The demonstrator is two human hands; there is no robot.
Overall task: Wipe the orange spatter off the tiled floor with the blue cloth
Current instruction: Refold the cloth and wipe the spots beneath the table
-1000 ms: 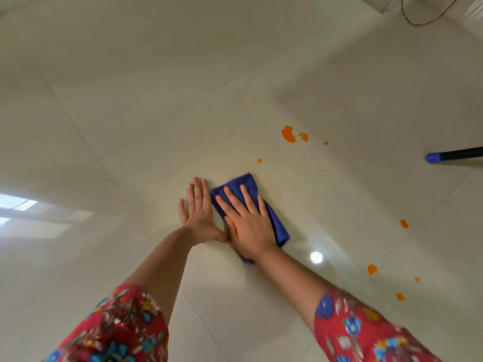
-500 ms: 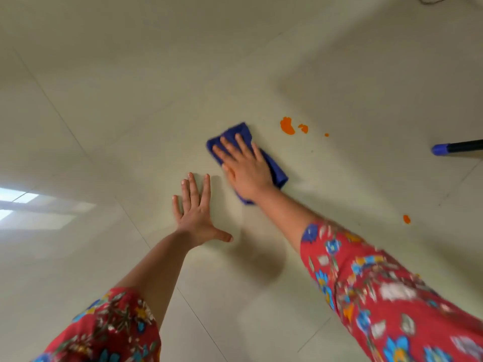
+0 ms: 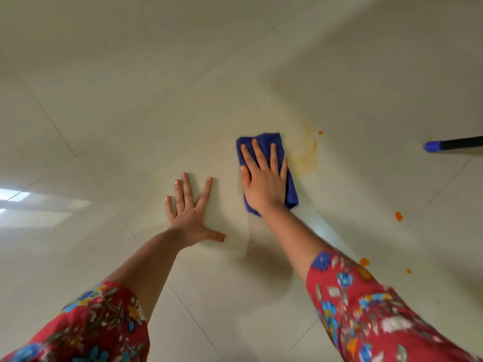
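Head view: my left hand (image 3: 189, 218), flat and empty, braces on the tiled floor (image 3: 130, 100) left of the blue cloth (image 3: 291, 189), which my right hand (image 3: 264, 178) presses down with straight fingers. Just right of the cloth, the blobs seen a moment ago are now a faint smear (image 3: 305, 155). Orange drops (image 3: 398, 216) remain farther right, so I judge more passes are needed.

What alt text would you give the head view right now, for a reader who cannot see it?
The right hand presses a folded blue cloth flat on the pale tiled floor, beside a faint orange smear. The left hand rests spread on the floor. Small orange spots lie to the right, near a blue-tipped black pole.
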